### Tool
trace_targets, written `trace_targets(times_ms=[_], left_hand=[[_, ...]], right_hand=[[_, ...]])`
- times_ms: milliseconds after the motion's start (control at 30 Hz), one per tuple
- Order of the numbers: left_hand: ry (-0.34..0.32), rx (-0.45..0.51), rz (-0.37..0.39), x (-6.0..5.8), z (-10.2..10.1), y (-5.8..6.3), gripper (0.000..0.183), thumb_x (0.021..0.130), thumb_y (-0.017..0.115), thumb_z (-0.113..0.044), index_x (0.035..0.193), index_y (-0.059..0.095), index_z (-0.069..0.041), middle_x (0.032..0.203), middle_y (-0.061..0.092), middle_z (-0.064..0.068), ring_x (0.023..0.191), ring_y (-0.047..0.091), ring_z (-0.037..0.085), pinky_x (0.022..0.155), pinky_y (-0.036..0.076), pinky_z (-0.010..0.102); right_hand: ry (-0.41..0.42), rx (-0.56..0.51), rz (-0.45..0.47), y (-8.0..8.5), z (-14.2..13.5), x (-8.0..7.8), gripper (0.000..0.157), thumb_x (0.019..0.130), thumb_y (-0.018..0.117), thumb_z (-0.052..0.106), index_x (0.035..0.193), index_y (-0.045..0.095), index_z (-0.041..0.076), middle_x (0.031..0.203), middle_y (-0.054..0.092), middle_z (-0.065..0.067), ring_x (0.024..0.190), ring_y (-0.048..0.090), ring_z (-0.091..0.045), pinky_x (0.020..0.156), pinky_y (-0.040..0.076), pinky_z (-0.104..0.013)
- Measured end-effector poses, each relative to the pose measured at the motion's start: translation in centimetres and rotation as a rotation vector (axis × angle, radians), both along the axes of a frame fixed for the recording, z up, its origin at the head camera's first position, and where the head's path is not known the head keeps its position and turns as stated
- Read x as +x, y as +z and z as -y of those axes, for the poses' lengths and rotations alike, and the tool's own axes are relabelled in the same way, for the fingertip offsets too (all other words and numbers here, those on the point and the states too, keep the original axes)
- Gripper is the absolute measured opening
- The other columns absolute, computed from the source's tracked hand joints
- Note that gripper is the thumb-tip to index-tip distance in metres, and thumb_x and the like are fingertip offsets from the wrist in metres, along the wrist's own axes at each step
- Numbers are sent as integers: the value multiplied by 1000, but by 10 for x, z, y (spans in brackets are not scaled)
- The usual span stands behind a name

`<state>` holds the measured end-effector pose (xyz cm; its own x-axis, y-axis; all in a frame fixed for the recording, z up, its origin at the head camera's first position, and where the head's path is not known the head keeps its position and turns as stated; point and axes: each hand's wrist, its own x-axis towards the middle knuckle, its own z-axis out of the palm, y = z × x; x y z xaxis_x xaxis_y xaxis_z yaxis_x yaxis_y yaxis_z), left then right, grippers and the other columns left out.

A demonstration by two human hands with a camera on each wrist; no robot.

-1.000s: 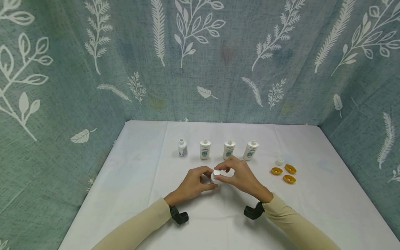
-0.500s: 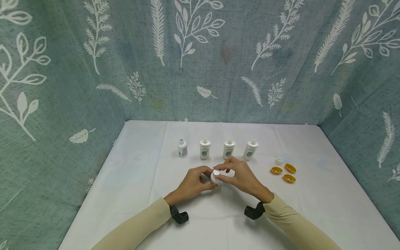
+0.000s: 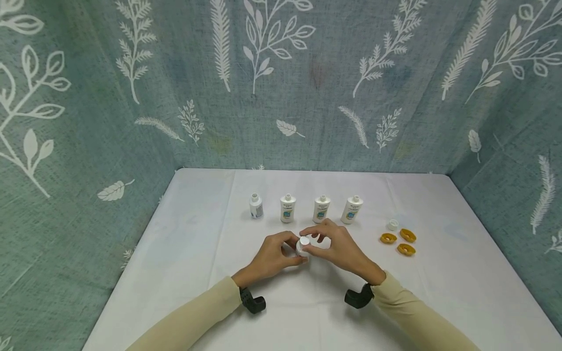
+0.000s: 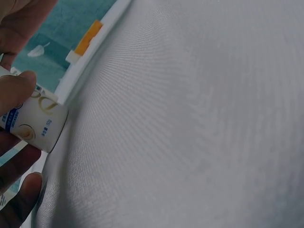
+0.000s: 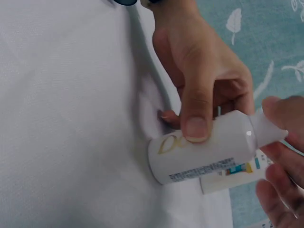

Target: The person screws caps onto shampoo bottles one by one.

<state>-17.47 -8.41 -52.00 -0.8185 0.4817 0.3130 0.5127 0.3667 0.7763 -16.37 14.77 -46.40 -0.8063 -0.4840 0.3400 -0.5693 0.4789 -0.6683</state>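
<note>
A small white bottle (image 5: 204, 152) with gold lettering stands upright on the table, its base touching the cloth. My left hand (image 3: 272, 256) grips the bottle's body between thumb and fingers. At the top, my right hand (image 3: 335, 246) pinches the white cap (image 5: 270, 129) with its thumb and forefinger. The right hand's other fingers stay off the bottle. In the left wrist view the same bottle shows a blue label mark, and its top is hidden behind the fingers.
Several white bottles stand in a row behind the hands, among them a smaller one (image 3: 256, 207) at the left and a leaning one (image 3: 352, 210) at the right. A loose white cap (image 3: 392, 224) and three orange ring-like pieces (image 3: 406, 249) lie on the white tablecloth (image 3: 197, 234).
My right thumb and forefinger have shifted slightly on the cap, showing more of its top. The left hand keeps its hold, and the other things have stayed in place.
</note>
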Motion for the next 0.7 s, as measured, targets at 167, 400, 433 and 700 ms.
trace_targets(times_ms=[167,400,433,700], left_hand=[[-7,6,-8,0,0,-1,35,80,92,-29,105,70,-22,97,71,-13,92,67,7,71,56,31],[-18,14,-11,-1,0,-3,35,80,91,-30,108,70,-22,98,71,-13,92,66,7,72,56,29],[-20,13,-12,-1,0,-3,35,80,91,-30,108,70,-22,99,71,-14,92,66,7,72,56,29],[-20,14,7,-1,0,-2,34,81,91,-30,107,71,-24,98,71,-15,93,66,5,72,55,29]], right_hand=[[90,32,28,4,-5,-2,32,95,78,23,127,74,23,106,66,11,89,62,-13,73,53,-44],[30,49,-37,5,-2,-2,30,89,83,29,118,79,24,94,63,-1,79,57,-10,61,50,-30],[19,50,-51,5,-2,-2,30,88,84,29,117,80,24,93,62,-3,78,57,-11,60,48,-27],[-24,32,-94,1,2,1,30,85,87,28,113,81,20,90,58,4,71,53,-20,59,42,-24]])
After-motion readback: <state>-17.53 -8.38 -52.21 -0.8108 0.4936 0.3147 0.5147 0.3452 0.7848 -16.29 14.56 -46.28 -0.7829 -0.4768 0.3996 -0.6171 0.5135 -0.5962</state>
